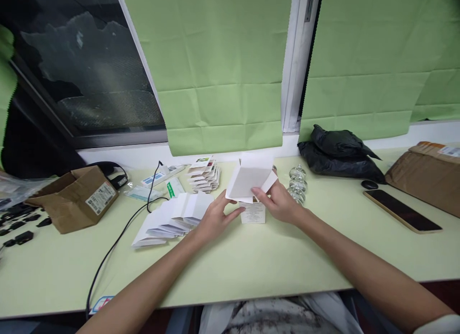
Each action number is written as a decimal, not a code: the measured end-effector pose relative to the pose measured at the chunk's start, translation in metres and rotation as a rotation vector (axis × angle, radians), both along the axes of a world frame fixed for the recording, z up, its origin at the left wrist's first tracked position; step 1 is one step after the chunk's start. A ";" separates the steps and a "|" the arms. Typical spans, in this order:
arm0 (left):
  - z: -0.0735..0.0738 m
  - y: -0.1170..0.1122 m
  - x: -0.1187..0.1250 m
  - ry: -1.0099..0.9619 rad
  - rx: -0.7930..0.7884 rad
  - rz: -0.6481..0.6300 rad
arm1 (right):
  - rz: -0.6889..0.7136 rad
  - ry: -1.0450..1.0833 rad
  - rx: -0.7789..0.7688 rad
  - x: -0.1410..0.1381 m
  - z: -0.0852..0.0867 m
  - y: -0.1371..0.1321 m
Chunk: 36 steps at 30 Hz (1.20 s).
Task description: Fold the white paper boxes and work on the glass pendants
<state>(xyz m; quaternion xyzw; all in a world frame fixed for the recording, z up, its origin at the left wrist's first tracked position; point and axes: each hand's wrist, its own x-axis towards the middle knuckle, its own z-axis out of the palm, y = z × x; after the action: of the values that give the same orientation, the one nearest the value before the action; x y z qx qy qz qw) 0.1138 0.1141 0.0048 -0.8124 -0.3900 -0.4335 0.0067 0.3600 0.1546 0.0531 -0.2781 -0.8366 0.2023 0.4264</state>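
Note:
A small white cardboard box (249, 178) with its flaps unfolded is held up over the table. My right hand (282, 202) grips its right side, thumb on the near face. The fingers of my left hand (215, 216) are at the box's lower left edge, their tips partly hidden behind it, with the thumb below. Under the box, a printed white card (253, 213) shows in part. Flattened white boxes (172, 216) lie overlapped beside my left hand. Beyond my right hand stands a row of shiny glass-like jars or ornaments (297, 183), partly covered by the hand.
Stacked small packets (204, 176) sit at the back. To the left are a brown carton (77, 200), a black cable (118, 240) and small black parts (23, 237). A black plastic bag (338, 156), a phone (402, 210) and a larger carton (427, 173) are at right.

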 end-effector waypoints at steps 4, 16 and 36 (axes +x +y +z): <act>0.000 -0.001 0.000 -0.030 -0.023 -0.015 | 0.030 -0.098 0.038 0.002 0.001 0.002; 0.014 -0.009 0.005 -0.083 -0.064 -0.087 | -0.038 0.302 -0.164 0.006 0.001 -0.002; 0.013 -0.011 -0.015 -0.271 -0.174 0.062 | -0.049 0.175 -0.663 0.027 -0.001 -0.002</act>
<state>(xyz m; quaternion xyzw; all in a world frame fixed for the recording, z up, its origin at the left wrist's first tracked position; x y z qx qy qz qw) 0.0987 0.1032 0.0179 -0.7313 -0.4485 -0.5034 -0.1031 0.3874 0.1527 0.0519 -0.4032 -0.6788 0.4759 0.3876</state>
